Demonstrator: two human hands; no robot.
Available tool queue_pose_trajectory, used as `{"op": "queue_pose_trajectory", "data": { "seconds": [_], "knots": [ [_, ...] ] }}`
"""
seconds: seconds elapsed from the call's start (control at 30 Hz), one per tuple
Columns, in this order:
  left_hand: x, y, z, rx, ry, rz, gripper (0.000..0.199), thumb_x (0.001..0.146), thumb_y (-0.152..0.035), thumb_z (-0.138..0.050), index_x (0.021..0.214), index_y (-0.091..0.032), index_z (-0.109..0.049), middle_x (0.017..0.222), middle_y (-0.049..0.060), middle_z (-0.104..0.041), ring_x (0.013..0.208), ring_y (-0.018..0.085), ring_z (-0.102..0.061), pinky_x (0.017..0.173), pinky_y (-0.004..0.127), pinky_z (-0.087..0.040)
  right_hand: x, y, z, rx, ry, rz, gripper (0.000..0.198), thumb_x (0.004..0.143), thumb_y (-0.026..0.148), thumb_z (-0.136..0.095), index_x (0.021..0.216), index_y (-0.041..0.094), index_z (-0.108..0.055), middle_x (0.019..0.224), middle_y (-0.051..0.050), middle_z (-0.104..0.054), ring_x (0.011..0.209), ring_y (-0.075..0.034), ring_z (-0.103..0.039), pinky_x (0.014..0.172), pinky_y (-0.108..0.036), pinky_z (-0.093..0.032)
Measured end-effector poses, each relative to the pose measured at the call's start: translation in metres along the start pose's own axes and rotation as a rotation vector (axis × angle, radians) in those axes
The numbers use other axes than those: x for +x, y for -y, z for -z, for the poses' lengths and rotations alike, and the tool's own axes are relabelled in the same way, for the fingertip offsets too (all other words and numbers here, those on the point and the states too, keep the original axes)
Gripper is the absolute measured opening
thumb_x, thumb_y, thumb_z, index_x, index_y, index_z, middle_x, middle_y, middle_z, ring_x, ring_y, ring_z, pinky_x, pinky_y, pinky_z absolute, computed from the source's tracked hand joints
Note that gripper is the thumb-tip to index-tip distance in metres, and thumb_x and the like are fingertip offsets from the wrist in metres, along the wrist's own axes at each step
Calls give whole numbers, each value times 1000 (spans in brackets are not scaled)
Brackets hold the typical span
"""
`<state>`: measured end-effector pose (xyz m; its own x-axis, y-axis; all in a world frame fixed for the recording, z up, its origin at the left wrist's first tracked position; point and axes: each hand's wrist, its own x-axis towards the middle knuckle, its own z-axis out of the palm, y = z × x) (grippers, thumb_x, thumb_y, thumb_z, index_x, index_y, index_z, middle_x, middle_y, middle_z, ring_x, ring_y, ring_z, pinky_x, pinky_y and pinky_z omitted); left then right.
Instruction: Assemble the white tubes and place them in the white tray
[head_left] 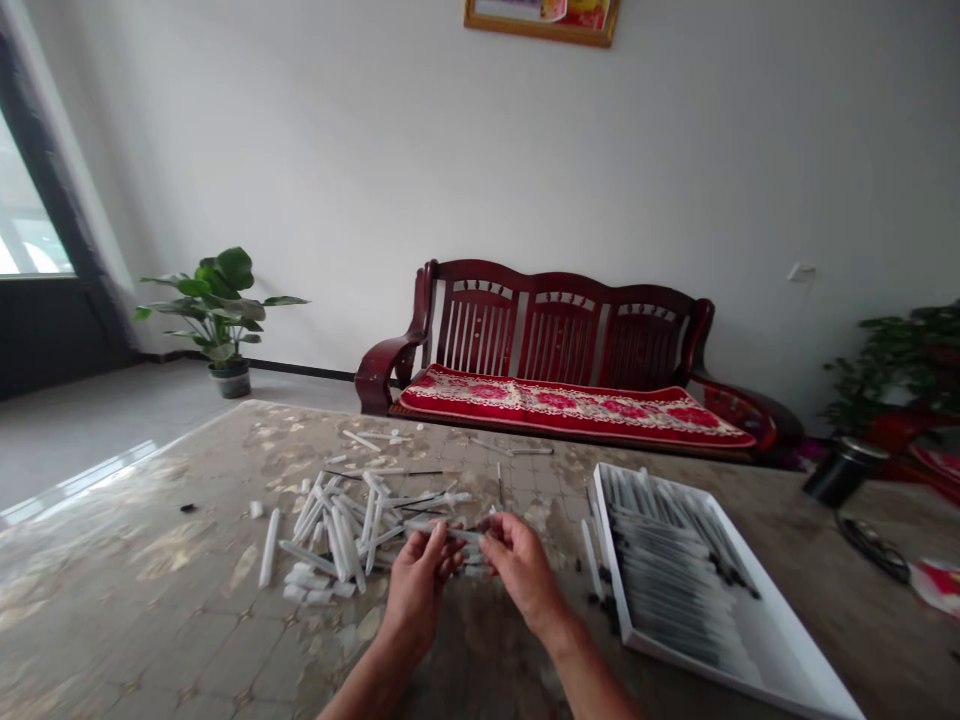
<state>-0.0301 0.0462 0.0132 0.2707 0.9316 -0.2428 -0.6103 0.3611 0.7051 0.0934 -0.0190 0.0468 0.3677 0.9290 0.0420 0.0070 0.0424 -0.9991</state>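
My left hand (416, 590) and right hand (521, 570) each pinch one end of a white pen barrel (465, 536), held level between them above the table (150, 600). Best kept straight, ends aligned. Beyond lies the loose pile of barrels (345, 525); right, the filled white tray (750, 640).
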Motion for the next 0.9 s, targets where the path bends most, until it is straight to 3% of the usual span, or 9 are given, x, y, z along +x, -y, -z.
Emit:
{"op": "queue_pose_trajectory", "data": {
  "seconds": [0.1,0.2,0.37,0.5,0.63,0.73,0.8,0.87,0.9],
  "knots": [
    [-2,-3,0,-89,-24,107,19,73,-14,-81,83,-16,-65,73,0,-71,61,11,-69,53,17,-56,-3,10,-10,-3,24,146,26,68,22,-74,93,20,-67,79,2,-67,73,-16,-63,66,-25,-50],
    [-6,-5,1,-113,112,206,18,75,-13,-80,86,-16,-66,68,-3,-67,55,8,-65,51,15,-55,-7,15,-16,-27,43,186,15,74,24,-71,89,21,-69,79,1,-70,72,-17,-66,68,-26,-53],
    [-17,-4,-2,-66,255,259,37,58,-26,-93,83,-16,-68,66,-5,-64,54,6,-60,50,14,-51,-7,27,-14,-196,-45,335,11,81,30,-67,86,21,-70,81,-2,-70,76,-17,-66,69,-26,-53],
    [-22,-1,-5,106,345,336,46,53,-31,-95,88,-16,-70,78,0,-70,57,7,-61,49,16,-48,-4,45,7,-189,-113,309,23,85,41,-60,92,19,-64,81,-2,-68,73,-18,-64,63,-26,-51],
    [-18,1,-4,175,272,332,41,55,-32,-93,85,-17,-69,79,0,-71,60,9,-64,51,16,-49,-4,58,62,-313,-207,280,28,86,43,-54,96,18,-62,81,-3,-68,72,-19,-63,60,-26,-48],
    [-15,-1,-2,183,226,276,42,55,-33,-93,85,-17,-69,79,0,-71,61,10,-65,52,17,-49,-7,64,129,-679,-338,280,27,87,41,-50,94,20,-65,74,-2,-68,69,-18,-62,64,-26,-44],
    [-14,-3,-1,181,203,245,43,53,-35,-93,84,-17,-69,77,0,-70,60,10,-64,52,17,-49,-7,67,181,-992,-440,158,27,89,40,-48,92,21,-67,77,-3,-71,73,-19,-64,65,-25,-42],
    [-15,-4,-1,186,183,232,44,51,-35,-94,83,-17,-69,75,-1,-70,59,10,-63,52,17,-48,-6,69,231,-1267,-492,-56,29,92,40,-45,98,24,-68,90,-4,-74,83,-19,-67,66,-23,-41],
    [-15,-3,-1,192,179,231,45,51,-36,-94,82,-18,-68,74,-1,-70,59,10,-63,52,17,-48,-5,70,253,-1310,-517,-123,29,92,38,-46,97,23,-70,92,-6,-75,85,-20,-68,65,-23,-41]
  ]
}}
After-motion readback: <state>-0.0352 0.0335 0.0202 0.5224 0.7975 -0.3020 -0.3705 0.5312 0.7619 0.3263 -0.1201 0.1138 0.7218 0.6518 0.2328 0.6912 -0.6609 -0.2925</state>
